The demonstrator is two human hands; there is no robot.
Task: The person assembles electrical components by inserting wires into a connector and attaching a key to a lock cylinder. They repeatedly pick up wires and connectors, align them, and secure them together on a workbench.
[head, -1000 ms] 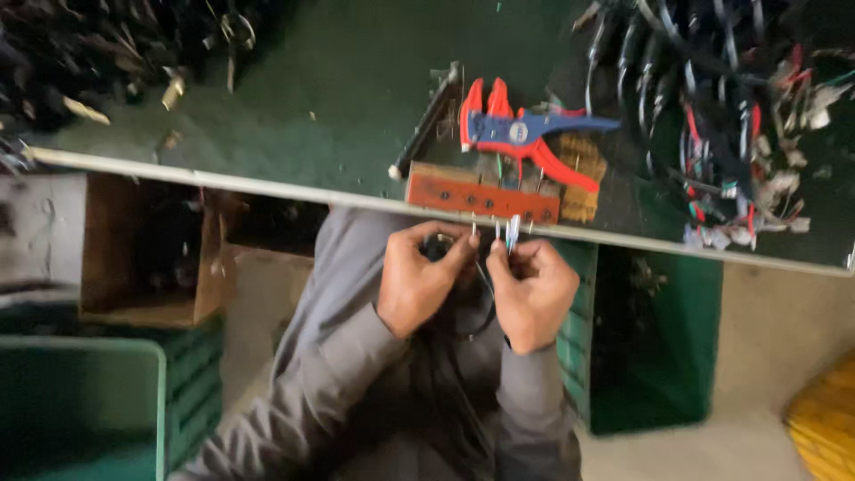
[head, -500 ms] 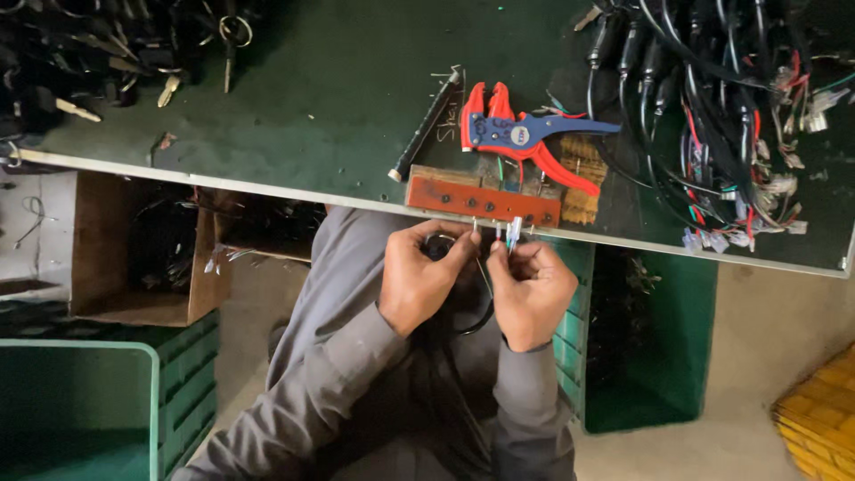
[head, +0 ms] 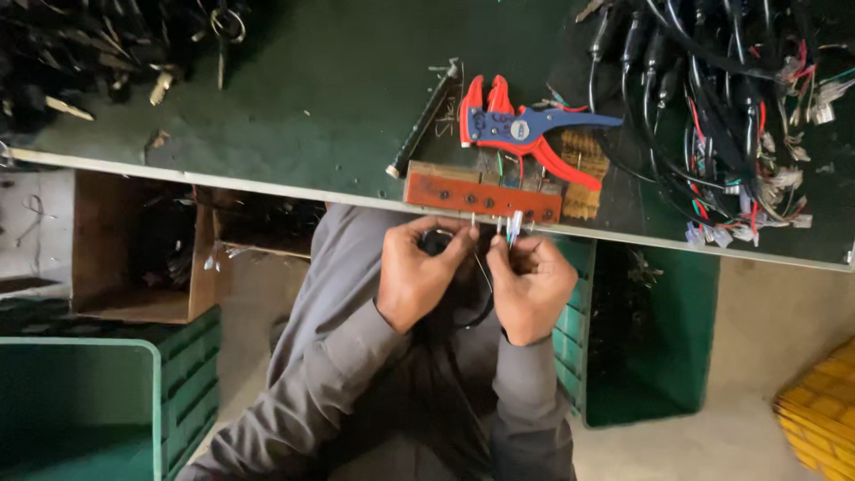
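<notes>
So both hands were bunched up close together right at the near edge of the green table (head: pixel 312 107), just under the reddish-brown wooden block (head: pixel 481 196) that sat on that edge. The left hand (head: pixel 419 272) was curled with thumb and fingers pinched on a thin wire (head: pixel 483 267), and the right hand (head: pixel 532 287) was pinched on the small white connector (head: pixel 514 223), which stuck up between the two hands and nearly touched the underside of the block. The wire ran down in the gap between the hands, and a darker cable looped below them near the person's lap. Honestly the pinch points were tiny and a bit shadowed, so I couldn't say for sure whether the left fingers were on the same wire that went into the connector. Just behind the block lay a red and blue wire stripper (head: pixel 525 134), well clear of the hands, with a dark metal bar (head: pixel 426 120) lying diagonally beside it. Off to the right was a big tangle of black wire harnesses (head: pixel 712 116) with coloured plugs. Green plastic crates (head: pixel 89 401) stood on the floor to the left.
</notes>
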